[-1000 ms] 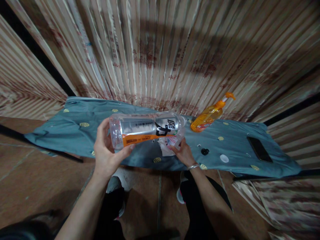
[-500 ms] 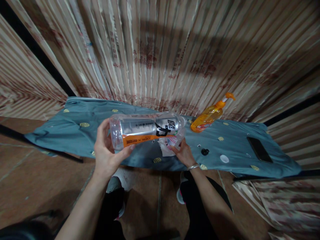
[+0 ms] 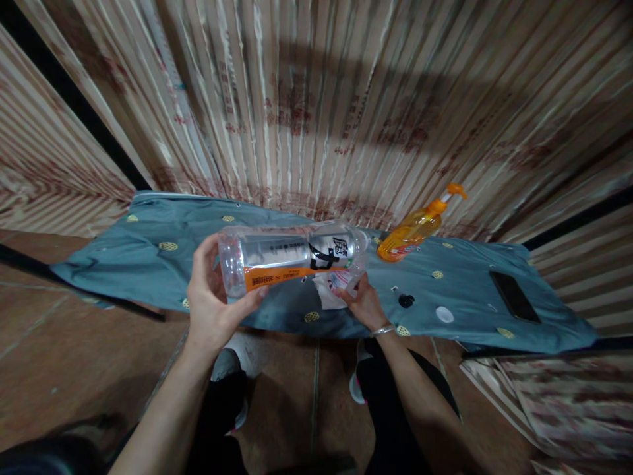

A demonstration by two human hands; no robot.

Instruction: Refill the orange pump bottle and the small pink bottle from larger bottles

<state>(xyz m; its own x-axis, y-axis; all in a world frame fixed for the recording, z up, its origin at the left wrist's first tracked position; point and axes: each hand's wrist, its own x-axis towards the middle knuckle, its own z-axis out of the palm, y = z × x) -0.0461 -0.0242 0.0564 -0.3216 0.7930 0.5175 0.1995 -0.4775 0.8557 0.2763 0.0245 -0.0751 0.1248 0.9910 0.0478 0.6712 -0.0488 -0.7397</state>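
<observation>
A large clear plastic bottle with a silver and orange label lies sideways in the air above the cloth-covered surface, its neck to the right. My left hand is wrapped round its base end, thumb along the lower side. At the neck end, my right hand grips the bottle from below; its far fingers are hidden behind the plastic. A white and pink wrapper or tissue shows beneath the bottle beside my right fingers; whether they touch it I cannot tell.
On the blue-green cloth stand or lie an orange pump bottle, a small black object, a white disc and a dark phone. Striped curtains hang behind, and black poles flank the surface.
</observation>
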